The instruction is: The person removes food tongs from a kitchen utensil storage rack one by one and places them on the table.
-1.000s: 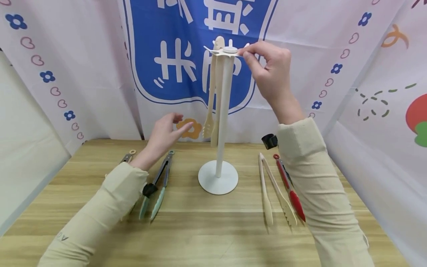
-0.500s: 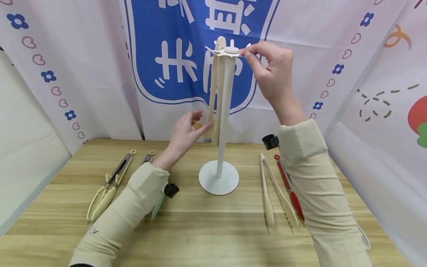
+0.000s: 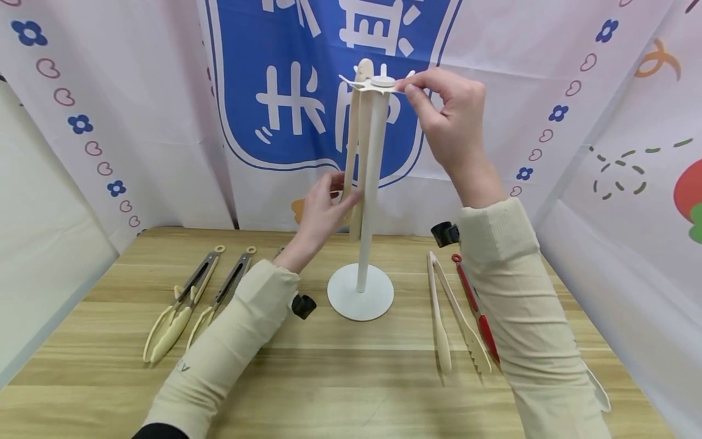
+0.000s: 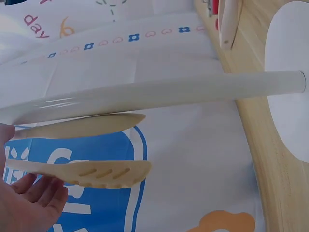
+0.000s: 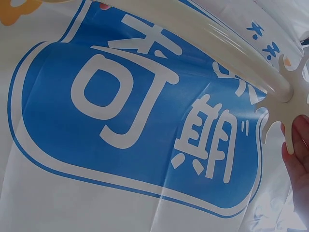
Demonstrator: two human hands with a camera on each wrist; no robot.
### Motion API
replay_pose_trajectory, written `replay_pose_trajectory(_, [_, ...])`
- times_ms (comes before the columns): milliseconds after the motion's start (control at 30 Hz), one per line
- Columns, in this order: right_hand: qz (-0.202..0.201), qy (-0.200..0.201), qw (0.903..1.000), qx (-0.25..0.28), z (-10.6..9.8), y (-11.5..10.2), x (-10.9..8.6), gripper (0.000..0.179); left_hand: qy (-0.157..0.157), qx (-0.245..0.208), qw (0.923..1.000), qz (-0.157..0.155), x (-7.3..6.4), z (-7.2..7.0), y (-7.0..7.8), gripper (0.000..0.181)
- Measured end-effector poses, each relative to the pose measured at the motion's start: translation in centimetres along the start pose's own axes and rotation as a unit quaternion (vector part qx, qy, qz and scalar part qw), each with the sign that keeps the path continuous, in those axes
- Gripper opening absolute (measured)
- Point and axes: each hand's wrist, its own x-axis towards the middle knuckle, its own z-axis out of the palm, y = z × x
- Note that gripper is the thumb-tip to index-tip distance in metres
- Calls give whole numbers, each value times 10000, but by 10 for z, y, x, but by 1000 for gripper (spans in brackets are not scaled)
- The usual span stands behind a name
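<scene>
A pair of pale beige tongs hangs head down from a white stand, its two arms a little apart. My left hand is around the lower part of these tongs. In the left wrist view, fingers lie against the slotted arm, and the thumb is by the other arm. The gap between thumb and fingers stays wide. My right hand pinches one prong of the stand's star-shaped top between thumb and forefinger.
Cream-tipped tongs and a second grey-handled pair lie on the wooden table at left. Another beige pair and red tongs lie at right. Behind hangs a printed cloth.
My left hand has moved right to the hanging tongs, and its sleeve uncovers the tongs at left. The right hand keeps its pinch on the stand's top.
</scene>
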Motion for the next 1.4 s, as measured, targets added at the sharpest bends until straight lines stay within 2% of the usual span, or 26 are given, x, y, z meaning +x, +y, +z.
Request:
replay_pose_trajectory(233, [-37,36,10000,-19,0,1,0,21,78,-6,10000,-9,4,6,1,46])
replay_pose_trajectory(500, [-139,62,9999,46,1,2,0,21,307,301,9991,-17,8,8,3,54])
replay_pose_trajectory(733, [-222,86,9997,23,0,5,1,21,540,543,9969,-160,12,14,8,55])
replay_pose_trajectory(1033, [-21,26,9999,133,2,1,1,21,493,353,9980,193,13,14,7,42])
replay_pose_trajectory(1400, [69,82,9999,113,1,1,1,21,502,144,9986,104,13,12,9,42])
